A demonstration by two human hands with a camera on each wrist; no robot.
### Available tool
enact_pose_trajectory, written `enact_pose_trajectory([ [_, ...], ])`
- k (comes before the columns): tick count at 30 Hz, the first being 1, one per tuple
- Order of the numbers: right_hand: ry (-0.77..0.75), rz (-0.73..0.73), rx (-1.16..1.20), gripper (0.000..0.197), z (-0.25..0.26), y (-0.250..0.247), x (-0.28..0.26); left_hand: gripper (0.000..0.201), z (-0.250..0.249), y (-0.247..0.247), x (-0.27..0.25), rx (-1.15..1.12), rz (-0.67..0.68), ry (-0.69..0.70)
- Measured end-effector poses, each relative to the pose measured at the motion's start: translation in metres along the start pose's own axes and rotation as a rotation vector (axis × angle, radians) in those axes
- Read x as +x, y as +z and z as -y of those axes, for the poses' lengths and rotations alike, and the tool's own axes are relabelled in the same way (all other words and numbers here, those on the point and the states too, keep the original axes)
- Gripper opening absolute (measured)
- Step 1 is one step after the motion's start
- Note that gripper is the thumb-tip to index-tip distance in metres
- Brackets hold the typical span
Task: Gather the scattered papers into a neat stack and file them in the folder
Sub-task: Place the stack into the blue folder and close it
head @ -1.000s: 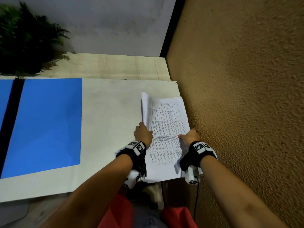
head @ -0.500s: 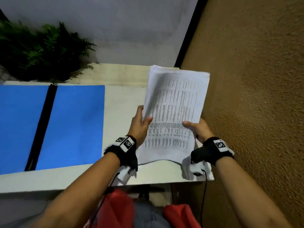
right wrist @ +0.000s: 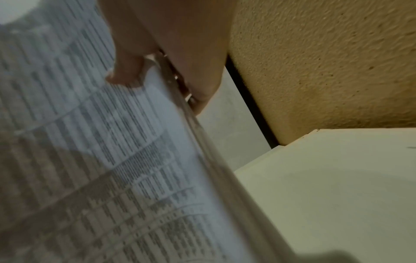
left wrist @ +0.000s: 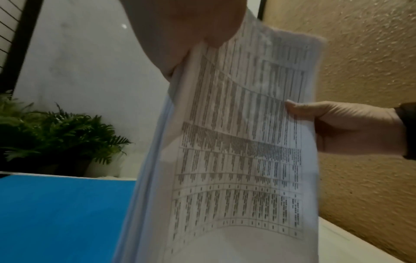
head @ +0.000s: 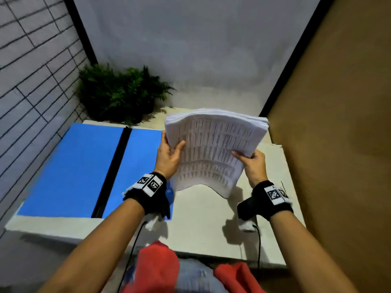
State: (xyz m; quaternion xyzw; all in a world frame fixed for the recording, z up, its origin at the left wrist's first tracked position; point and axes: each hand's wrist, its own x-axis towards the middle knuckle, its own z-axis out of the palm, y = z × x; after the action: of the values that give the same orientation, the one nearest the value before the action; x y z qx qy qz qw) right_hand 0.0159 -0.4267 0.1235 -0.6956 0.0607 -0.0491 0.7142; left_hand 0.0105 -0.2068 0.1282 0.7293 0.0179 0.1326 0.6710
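Both hands [head: 169, 157] [head: 252, 166] grip the stack [head: 211, 149] — lifted.

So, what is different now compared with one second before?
The paper stack was lying flat at the table's right edge; now it is lifted upright, its lower edge near or on the table. The left hand and right hand went from resting on it to gripping its two sides. The open blue folder and the plant stayed where they were.

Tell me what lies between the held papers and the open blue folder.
Nothing visible does. Both hands, left hand and right hand, hold the paper stack upright on the table; the folder lies open beside it.
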Motion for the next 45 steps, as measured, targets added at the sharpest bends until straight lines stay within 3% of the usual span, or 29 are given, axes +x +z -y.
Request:
enact_pose_trajectory([
  [5,-0.076,0.008,0.038,0.017,0.014,0.008,0.004,0.036,-0.014,-0.015,0.009,-0.089,0.011,0.047],
  [10,-0.018,0.028,0.03,0.025,0.006,0.012,0.007,0.043,-0.008,-0.018,0.013,-0.075,0.122,-0.032],
  [15,-0.052,0.038,0.044,0.026,0.016,0.01,0.01,0.041,-0.015,-0.018,0.02,-0.122,0.105,-0.031],
  [19,-0.006,0.062,0.064,0.026,0.014,0.011,0.011,0.041,-0.01,-0.02,0.018,-0.091,0.18,-0.072],
  [22,0.047,0.068,0.09,0.06,0.019,0.014,0.011,0.044,-0.01,-0.016,0.021,-0.112,0.171,-0.122],
  [23,0.04,0.063,0.095,0.062,0.022,0.013,0.011,0.042,-0.011,-0.016,0.021,-0.124,0.165,-0.12],
  [27,0.064,0.048,0.011,0.025,0.015,0.01,0.011,0.043,-0.004,-0.02,0.021,-0.118,0.159,-0.151],
  [31,0.23,0.083,-0.128,0.026,-0.018,0.015,0.005,0.044,0.028,-0.017,0.012,-0.017,0.233,-0.31],
  [33,0.235,0.03,-0.163,0.033,-0.023,0.02,0.003,0.043,0.041,-0.016,0.011,0.062,0.248,-0.341],
  [37,0.2,-0.063,-0.176,0.028,-0.009,0.038,0.015,0.035,0.033,-0.026,0.023,0.02,0.132,-0.293],
  [41,0.267,-0.01,-0.087,0.028,-0.007,0.083,0.018,0.041,0.041,-0.058,0.038,0.056,-0.027,-0.309],
  [45,0.43,0.019,-0.166,0.032,-0.04,0.13,0.017,0.041,0.073,-0.108,0.043,0.22,0.038,-0.446],
])
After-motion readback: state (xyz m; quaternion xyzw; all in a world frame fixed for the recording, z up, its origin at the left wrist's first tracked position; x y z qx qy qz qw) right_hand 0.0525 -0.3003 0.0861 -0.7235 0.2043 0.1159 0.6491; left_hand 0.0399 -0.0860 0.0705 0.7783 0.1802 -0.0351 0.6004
